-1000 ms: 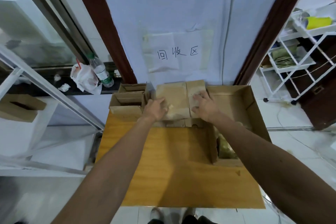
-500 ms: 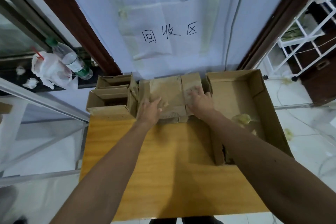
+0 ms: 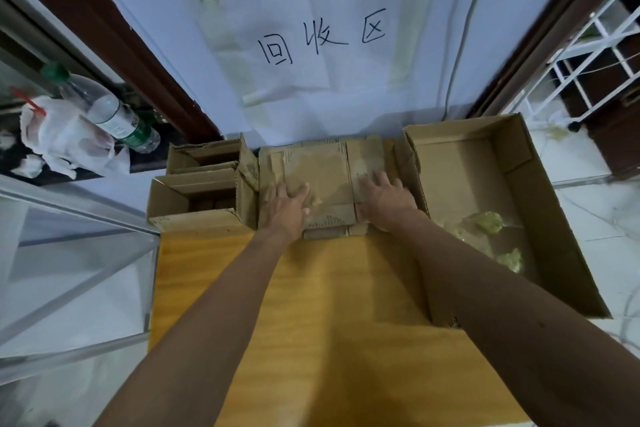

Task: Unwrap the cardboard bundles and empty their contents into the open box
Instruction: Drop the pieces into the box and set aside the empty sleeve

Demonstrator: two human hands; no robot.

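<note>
**While both hands press on the bundle, much of it is covered**

Although the cardboard bundle [image 3: 318, 177] lies in plain view at the far edge of the wooden table [image 3: 311, 322], its near part is covered by the hands. It sits between the small cartons [image 3: 201, 198] on the left and the open box [image 3: 540, 225] on the right.

The left hand [image 3: 287, 208] lies flat on the left half with nearly straight fingers and grasps nothing. The right hand [image 3: 384, 201] rests on the right half with spread fingers and also grasps nothing. Whether a thumb catches under any flap, I cannot tell.

What the bundle contains is not visible, because the brown sheets are closed on top. Under its front edge more cardboard shows, but its shape is hard to make out.

The right forearm hides the near left corner of the open box and most of the table's right edge. Inside the box lie crumpled yellowish-green pieces [image 3: 485, 222], too blurred to name. At the left, a plastic bottle [image 3: 107, 111] leans beside a white bag [image 3: 65, 139]. At the right, a white rack [image 3: 595, 45] is cut off by the frame.
</note>
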